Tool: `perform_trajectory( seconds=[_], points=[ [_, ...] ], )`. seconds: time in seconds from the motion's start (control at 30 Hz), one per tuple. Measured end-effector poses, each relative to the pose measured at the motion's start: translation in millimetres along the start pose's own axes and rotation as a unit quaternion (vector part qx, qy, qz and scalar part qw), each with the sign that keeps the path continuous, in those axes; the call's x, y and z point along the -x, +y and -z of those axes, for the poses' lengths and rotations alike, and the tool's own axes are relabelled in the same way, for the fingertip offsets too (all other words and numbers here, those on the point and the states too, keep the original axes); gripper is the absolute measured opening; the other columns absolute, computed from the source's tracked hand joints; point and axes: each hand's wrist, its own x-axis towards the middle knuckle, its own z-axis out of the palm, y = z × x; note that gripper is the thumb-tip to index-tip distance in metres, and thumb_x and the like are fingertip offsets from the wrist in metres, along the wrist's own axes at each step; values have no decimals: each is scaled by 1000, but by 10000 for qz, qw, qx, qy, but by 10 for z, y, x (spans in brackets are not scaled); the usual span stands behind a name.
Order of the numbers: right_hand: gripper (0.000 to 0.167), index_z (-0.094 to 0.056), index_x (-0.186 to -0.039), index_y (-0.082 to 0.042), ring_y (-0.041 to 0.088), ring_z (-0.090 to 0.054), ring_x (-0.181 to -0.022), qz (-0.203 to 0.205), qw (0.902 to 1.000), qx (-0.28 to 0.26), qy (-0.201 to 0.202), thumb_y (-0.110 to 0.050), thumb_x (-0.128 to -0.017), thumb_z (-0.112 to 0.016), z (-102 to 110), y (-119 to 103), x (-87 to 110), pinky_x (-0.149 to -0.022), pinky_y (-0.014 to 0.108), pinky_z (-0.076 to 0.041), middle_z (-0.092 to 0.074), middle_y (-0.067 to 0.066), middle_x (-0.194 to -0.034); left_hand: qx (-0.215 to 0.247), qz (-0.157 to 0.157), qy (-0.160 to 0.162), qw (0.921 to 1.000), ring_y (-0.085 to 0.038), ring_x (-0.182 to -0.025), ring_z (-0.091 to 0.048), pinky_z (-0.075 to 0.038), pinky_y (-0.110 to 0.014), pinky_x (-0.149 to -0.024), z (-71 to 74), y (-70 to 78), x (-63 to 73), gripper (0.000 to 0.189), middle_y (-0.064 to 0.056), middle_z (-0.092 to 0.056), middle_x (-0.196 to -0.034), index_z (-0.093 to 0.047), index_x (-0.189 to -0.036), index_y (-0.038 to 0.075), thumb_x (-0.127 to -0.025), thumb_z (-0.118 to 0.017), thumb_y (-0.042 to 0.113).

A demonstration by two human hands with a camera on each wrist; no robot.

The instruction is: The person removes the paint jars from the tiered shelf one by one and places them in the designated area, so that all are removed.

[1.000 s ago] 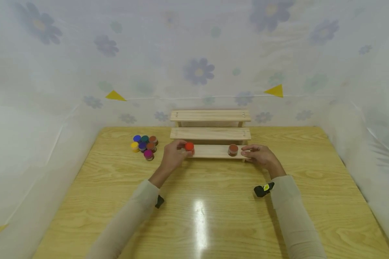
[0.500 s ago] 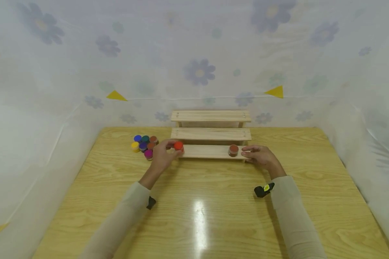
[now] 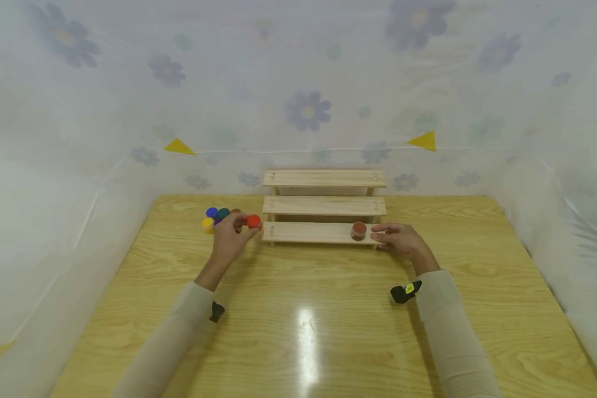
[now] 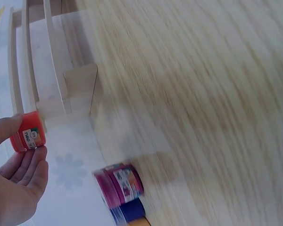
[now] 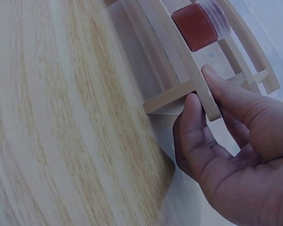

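Note:
Between thumb and fingers, my left hand (image 3: 229, 240) pinches a small red paint jar (image 4: 29, 132), held up just left of the stand's lowest step. The three-step wooden stand (image 3: 308, 233) is at the back of the table. On the right end of that lowest step sits a brown paint jar (image 3: 359, 231) with a clear lid. My right hand (image 5: 245, 150) grips the end of the same step, thumb on top and fingers curled beneath it. In the left wrist view, a magenta paint jar (image 4: 118, 186) shows below the left hand; the head view has it hidden behind that hand.
A cluster of paint jars stands at the left, with a blue one (image 3: 211, 212), a green one (image 3: 223, 213) and a yellow one (image 3: 208, 224) showing. The flowered curtain (image 3: 308, 110) closes off the back of the wooden table (image 3: 348, 315).
My left hand has carried the red paint jar leftward, from over the lowest step to beyond its left end, and now covers part of the jar cluster. The right hand stays put.

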Motion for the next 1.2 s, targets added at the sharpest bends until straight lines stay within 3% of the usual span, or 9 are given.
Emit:
perform_trajectory(
  seconds=[0.17,0.43,0.83,1.2],
  points=[
    [34,-64,-116,-9,2,-64,-86,34,10000,-78,20,-24,-86,-70,-1,-1,-1,-83,25,-56,-60,-10,-100,-97,242,32,9997,-33,-97,-66,-56,-44,-83,142,-56,-4,41,-20,-66,-109,-60,-116,-2,-82,-75,17],
    [35,-63,-119,-10,3,-63,-86,-9,9999,-98,-36,-25,-87,-69,5,-4,-15,-84,25,-56,-56,-7,-106,-266,574,88,9980,-36,-104,-65,-56,-44,-86,332,-158,-43,44,-23,-65,-113,-57,-118,-3,-82,-74,15],
    [36,-62,-119,-9,2,-63,-86,-29,9999,-154,-8,-23,-87,-69,2,-7,-2,-84,25,-56,-57,-7,-105,-172,744,511,9958,-37,-107,-62,-52,-45,-94,501,-389,-65,41,-25,-63,-115,-58,-117,-6,-83,-73,12],
    [44,-58,-126,-5,1,-62,-87,-55,9999,-93,-69,-25,-88,-69,1,-11,19,-87,26,-55,-53,-4,-110,-343,1018,522,9928,-40,-109,-60,-50,-45,-97,601,-512,-37,39,-28,-61,-116,-57,-116,-8,-84,-71,9]
  ],
)
